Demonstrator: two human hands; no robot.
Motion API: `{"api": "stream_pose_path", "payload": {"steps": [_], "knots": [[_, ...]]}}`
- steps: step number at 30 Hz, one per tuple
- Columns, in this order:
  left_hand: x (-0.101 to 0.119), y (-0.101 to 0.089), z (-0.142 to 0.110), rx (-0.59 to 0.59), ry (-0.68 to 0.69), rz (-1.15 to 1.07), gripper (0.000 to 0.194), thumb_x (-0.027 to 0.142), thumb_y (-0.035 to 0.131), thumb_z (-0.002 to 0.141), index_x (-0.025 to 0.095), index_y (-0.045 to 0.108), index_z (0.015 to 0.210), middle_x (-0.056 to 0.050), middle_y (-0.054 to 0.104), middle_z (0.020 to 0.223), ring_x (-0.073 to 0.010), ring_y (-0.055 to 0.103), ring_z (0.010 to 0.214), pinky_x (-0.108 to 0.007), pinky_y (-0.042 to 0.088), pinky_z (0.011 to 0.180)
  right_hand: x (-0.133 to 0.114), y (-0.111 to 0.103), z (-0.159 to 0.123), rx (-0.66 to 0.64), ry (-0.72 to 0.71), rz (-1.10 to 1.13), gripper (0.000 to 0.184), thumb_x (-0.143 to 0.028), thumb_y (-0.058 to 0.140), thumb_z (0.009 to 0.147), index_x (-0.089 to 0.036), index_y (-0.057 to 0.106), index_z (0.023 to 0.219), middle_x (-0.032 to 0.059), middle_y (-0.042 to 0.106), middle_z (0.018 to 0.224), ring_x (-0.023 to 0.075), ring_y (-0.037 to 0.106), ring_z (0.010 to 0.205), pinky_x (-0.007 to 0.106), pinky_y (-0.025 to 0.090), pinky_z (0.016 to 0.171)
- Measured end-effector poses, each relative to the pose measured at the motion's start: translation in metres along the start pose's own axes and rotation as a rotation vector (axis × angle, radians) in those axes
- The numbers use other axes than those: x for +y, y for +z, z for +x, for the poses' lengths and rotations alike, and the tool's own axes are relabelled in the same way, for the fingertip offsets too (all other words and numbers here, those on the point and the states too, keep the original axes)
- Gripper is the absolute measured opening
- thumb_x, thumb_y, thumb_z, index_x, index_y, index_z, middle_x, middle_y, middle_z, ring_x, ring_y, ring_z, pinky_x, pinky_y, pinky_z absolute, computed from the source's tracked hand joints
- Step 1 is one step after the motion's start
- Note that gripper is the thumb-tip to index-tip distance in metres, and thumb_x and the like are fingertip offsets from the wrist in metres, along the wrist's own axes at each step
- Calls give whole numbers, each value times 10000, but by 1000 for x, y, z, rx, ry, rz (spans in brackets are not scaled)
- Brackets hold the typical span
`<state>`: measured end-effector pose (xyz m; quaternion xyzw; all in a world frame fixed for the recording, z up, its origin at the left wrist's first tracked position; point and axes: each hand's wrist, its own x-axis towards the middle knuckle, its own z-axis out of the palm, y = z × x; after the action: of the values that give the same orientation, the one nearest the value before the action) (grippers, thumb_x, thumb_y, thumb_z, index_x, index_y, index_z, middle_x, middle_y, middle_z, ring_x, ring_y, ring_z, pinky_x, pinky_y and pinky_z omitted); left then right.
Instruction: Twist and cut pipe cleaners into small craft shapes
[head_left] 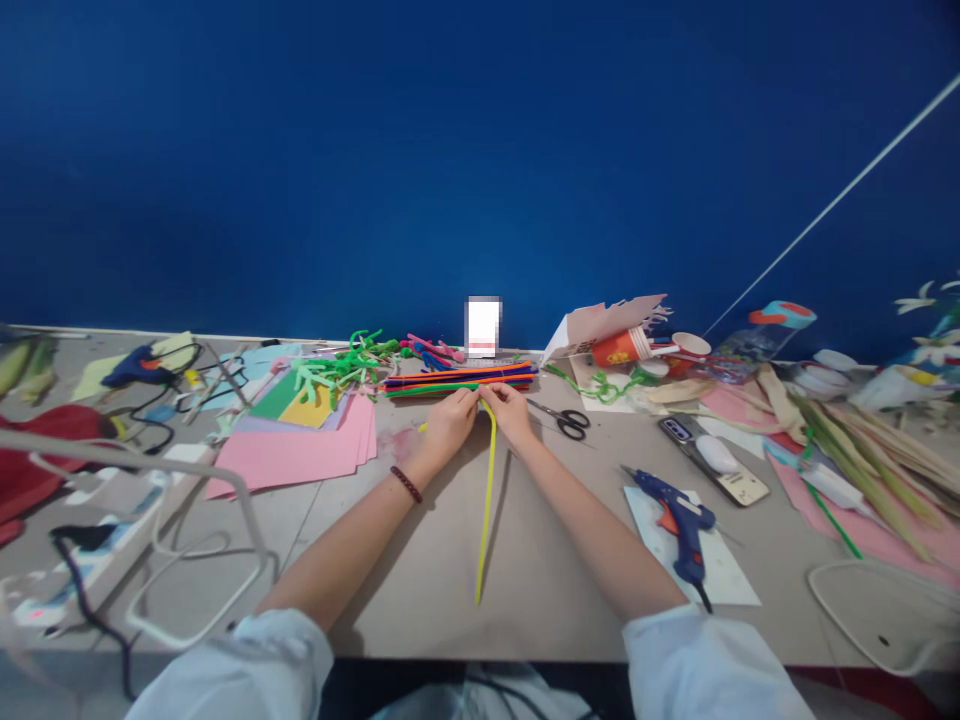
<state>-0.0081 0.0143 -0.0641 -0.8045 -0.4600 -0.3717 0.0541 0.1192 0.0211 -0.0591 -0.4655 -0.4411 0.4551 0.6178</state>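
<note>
A yellow pipe cleaner (487, 510) is pinched between my two hands, bent near my fingertips, its long end hanging down toward the table's front. My left hand (451, 422) grips it from the left, and a short yellow tip shows beside that hand. From the other side my right hand (507, 412) pinches it close by, the fingertips of both hands nearly touching. Just beyond my fingers lies a bundle of coloured pipe cleaners (465, 378) in orange, purple and green. Black-handled scissors (571, 424) rest right of my right hand.
Pink paper sheets (292, 460) and green pipe-cleaner shapes (349, 365) lie on the left, near a white power strip (112, 545) with cables. On the right are a blue glue gun (679, 520), a phone (739, 485), paper cups (622, 346) and dried husks (862, 460). A blue wall stands behind.
</note>
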Motion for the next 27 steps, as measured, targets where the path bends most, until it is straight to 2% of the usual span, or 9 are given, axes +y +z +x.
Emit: {"api": "stream_pose_path", "payload": {"steps": [2,7,11,16,20,23,27], "knots": [[1,-1,1,14,-44,-65,191,157,452,892,184,641,897,-52,654,834,-147,603,735,-235,425,611,0,1,-1,6,14,19,232,-405,726,596,-196,633,639,-16,568,621,129,464,600,266,369,583],[4,2,5,41,-110,-281,177,163,464,882,172,629,819,-41,649,774,-143,582,684,-258,452,640,1,4,-2,29,177,197,283,-409,770,535,-202,622,659,-49,519,562,90,369,501,252,314,500],[3,3,4,64,-110,-339,180,182,460,885,180,627,818,-36,648,765,-142,581,677,-262,458,643,-2,3,1,-46,261,299,327,-405,796,499,-203,596,660,-74,441,488,82,339,470,250,289,479],[1,-5,5,48,-35,-144,190,181,451,897,193,639,873,-42,670,829,-157,610,745,-263,443,660,-13,-7,4,-199,418,347,388,-420,783,560,-205,460,567,-93,326,441,78,344,449,238,287,457],[-2,-10,8,42,80,42,190,186,463,899,188,636,822,-52,668,770,-168,606,716,-278,427,666,-16,-16,10,-273,486,300,341,-339,804,550,-193,499,594,-89,362,463,70,363,459,226,283,451],[-6,-11,10,24,134,97,211,170,450,900,188,634,798,-65,660,747,-182,610,733,-297,430,679,-15,-22,14,-314,554,301,289,-289,795,567,-188,526,600,-78,389,469,73,372,469,230,292,452],[-13,-10,11,-7,226,75,219,141,433,901,195,645,894,-76,692,871,-186,627,833,-336,448,781,-17,-29,16,-409,644,341,236,-246,786,584,-180,568,647,-68,428,489,67,354,472,227,278,444]]}}
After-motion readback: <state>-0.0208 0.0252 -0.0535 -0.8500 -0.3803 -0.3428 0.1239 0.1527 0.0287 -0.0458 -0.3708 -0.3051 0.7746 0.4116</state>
